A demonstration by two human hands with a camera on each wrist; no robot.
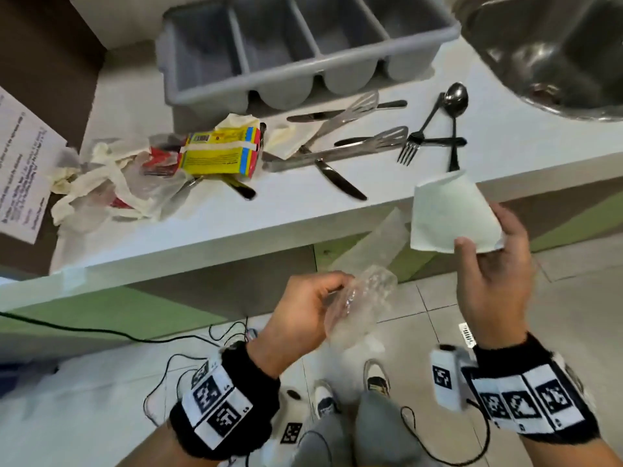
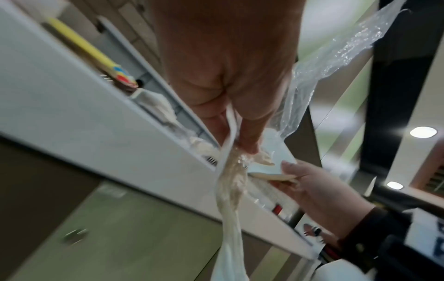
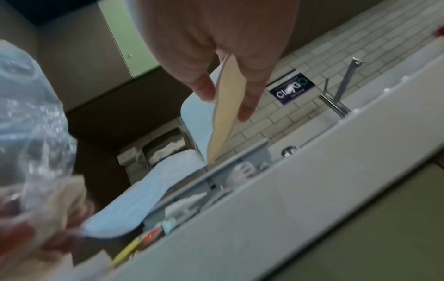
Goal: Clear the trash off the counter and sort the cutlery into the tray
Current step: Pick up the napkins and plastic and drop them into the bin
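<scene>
My left hand point(image 1: 313, 305) grips a clear plastic wrapper point(image 1: 364, 298) below the counter's front edge, seen again as the wrapper point(image 2: 331, 62) beside my left hand point(image 2: 240, 121). My right hand point(image 1: 495, 261) pinches a white paper napkin point(image 1: 448, 214) between thumb and fingers; the right wrist view shows that napkin point(image 3: 223, 114) edge-on. On the white counter point(image 1: 236, 214) lie knives point(image 1: 340, 180), tongs point(image 1: 337, 146), a fork point(image 1: 413, 143) and a spoon point(image 1: 455, 99). A grey cutlery tray point(image 1: 303, 42) with several empty compartments stands at the back.
Crumpled wrappers and napkins point(image 1: 101, 176) and a yellow packet point(image 1: 219, 153) lie at the counter's left. A steel sink point(image 1: 553, 52) is at the back right. A printed sheet point(image 1: 23, 163) hangs at left. Cables point(image 1: 188, 348) trail over the tiled floor by my shoes.
</scene>
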